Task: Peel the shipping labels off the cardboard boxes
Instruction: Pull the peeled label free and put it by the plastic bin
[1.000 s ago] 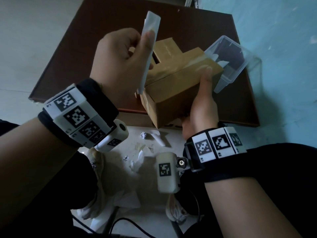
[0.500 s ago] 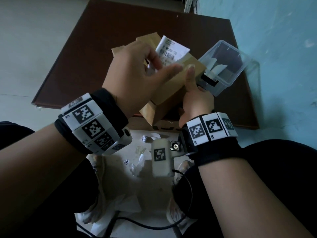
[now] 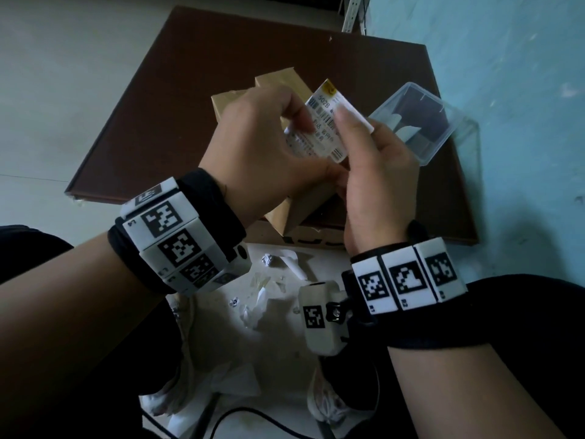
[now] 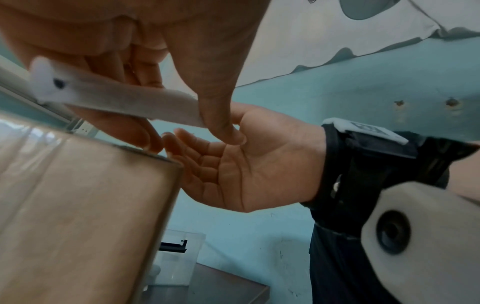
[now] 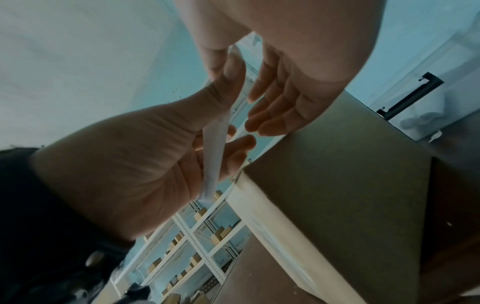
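A white shipping label (image 3: 326,128) with barcodes is free of the box and held in the air, printed face up. My left hand (image 3: 262,144) pinches its left part between thumb and fingers; the left wrist view shows the thumb (image 4: 223,115) on the label (image 4: 116,100). My right hand (image 3: 376,172) lays its thumb on the label's upper right. Its fingers (image 5: 275,111) stay straight behind the label (image 5: 215,154), a small gap away. The brown cardboard box (image 3: 294,213) sits below both hands, partly hidden. A second box (image 3: 278,79) lies behind.
A clear plastic tub (image 3: 421,122) holding pale scraps stands at the right on the dark brown table (image 3: 190,90). Torn paper bits (image 3: 269,289) litter the floor between my knees. A blue wall is close on the right.
My right hand let go of the box and came up to the label. My left hand lowered the label and turned it printed face up. The box sank lower under the hands.
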{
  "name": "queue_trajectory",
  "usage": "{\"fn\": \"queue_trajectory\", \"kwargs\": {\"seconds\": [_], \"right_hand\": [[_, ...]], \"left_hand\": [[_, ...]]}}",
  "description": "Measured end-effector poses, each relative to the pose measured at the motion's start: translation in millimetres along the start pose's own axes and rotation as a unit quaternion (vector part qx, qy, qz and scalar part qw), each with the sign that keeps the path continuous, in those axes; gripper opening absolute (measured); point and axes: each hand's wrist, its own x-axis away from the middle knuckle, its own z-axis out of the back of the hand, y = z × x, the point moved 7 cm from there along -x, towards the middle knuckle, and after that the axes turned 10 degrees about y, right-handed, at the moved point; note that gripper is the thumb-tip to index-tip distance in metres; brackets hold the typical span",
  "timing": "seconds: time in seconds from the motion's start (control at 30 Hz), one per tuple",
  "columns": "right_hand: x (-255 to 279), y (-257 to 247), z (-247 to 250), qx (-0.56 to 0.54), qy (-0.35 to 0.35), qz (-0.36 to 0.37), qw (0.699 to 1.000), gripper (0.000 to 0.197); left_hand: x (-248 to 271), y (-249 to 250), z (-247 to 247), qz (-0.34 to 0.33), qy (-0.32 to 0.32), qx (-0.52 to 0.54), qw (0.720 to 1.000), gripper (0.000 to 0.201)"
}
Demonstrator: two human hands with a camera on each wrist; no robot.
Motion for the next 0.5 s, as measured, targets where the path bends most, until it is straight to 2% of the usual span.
{"fn": "queue_trajectory", "kwargs": {"seconds": [0.03, 0.1, 0.2, 0.3, 0.37, 0.43, 0.5], "right_hand": [[-1, 1, 1, 0.006, 0.0, -0.002, 1.0, 0.004], [-4, 6, 5, 0.014, 0.014, -0.02, 1.0, 0.013], [-6, 7, 11, 0.011, 0.032, -0.023, 0.999, 0.009], [-11, 10, 19, 0.011, 0.071, -0.012, 0.997, 0.006], [-15, 12, 24, 0.006, 0.087, -0.017, 0.996, 0.009], [-16, 13, 24, -0.016, 0.079, -0.031, 0.996, 0.014], [-15, 11, 21, -0.023, 0.065, -0.027, 0.997, 0.018]], "left_hand": [[1, 2, -1, -0.003, -0.009, -0.008, 1.0, 0.067], [2, 4, -5, -0.007, -0.031, -0.02, 0.999, 0.07], [4, 8, -10, -0.026, -0.067, -0.011, 0.997, 0.082], [9, 15, -11, -0.039, -0.068, 0.029, 0.997, 0.086], [9, 16, -10, -0.02, -0.035, 0.057, 0.998, 0.071], [5, 12, -6, -0.006, 0.014, 0.072, 0.997, 0.045], [0, 4, -3, 0.01, 0.033, 0.08, 0.996, 0.032]]}}
